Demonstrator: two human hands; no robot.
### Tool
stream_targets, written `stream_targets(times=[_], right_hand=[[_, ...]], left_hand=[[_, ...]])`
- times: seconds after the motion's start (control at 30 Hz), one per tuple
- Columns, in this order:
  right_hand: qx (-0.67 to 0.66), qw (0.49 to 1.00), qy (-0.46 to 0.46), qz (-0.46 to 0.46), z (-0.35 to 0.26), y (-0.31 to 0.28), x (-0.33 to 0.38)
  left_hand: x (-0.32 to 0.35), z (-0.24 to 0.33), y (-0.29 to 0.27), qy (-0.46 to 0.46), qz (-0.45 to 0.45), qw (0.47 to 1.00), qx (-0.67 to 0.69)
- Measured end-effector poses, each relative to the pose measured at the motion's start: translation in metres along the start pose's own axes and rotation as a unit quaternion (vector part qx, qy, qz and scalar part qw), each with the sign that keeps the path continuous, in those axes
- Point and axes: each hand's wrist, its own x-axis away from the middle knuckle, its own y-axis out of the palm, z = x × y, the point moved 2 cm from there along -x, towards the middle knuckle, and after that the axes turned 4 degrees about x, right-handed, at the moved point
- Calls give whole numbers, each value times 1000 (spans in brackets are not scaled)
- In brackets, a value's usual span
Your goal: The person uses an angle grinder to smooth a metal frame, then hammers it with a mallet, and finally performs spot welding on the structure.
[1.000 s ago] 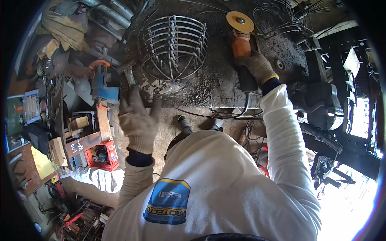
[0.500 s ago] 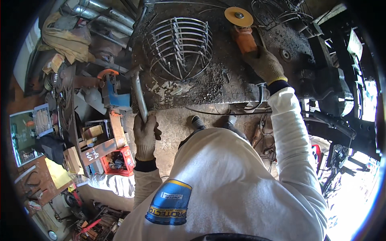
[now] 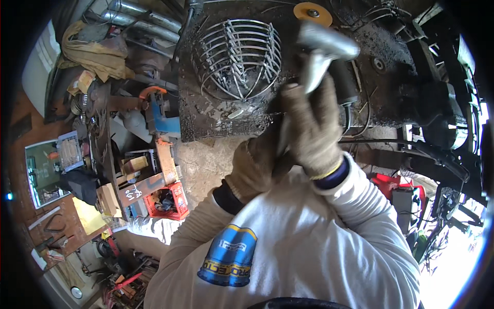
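Observation:
A metal hammer point(image 3: 328, 41), its head smeared by motion, is held up in front of my chest with the head tilted away to the right. My right hand point(image 3: 316, 126), in a brown knitted glove, is closed round the handle below the head. Lower and to the left, my left hand point(image 3: 252, 167), gloved alike, closes on the lower handle; its fingertips are partly hidden. Beyond the hammer lies an angle grinder with an orange disc point(image 3: 313, 12) on the dark workbench point(image 3: 206, 131). A cage of welded metal rods point(image 3: 239, 56) stands on the bench to the left.
Black grit and scraps cover parts of the bench. A cable point(image 3: 391, 141) runs along its front to the right. At the left are a blue clamp-like tool point(image 3: 163, 119), wood pieces and a red crate point(image 3: 175, 201). Metal pipes point(image 3: 146, 18) lie at the far left.
My right hand has let go of the grinder, come back toward me and taken the hammer. My left hand has raised the hammer from the bench's left edge and moved right.

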Motion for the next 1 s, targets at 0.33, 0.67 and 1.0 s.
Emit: stream_targets(times=[0.33,0.67,1.0], right_hand=[[-92,888,449,-21,59,-25,34],[120,880,459,-25,67,32,36],[237,906,350,22,68,41,36]], left_hand=[[16,-167,-74,-187,79,964,-172],[3,-221,-65,-109,-54,991,-60],[-7,-228,-59,-129,-102,984,-63]])
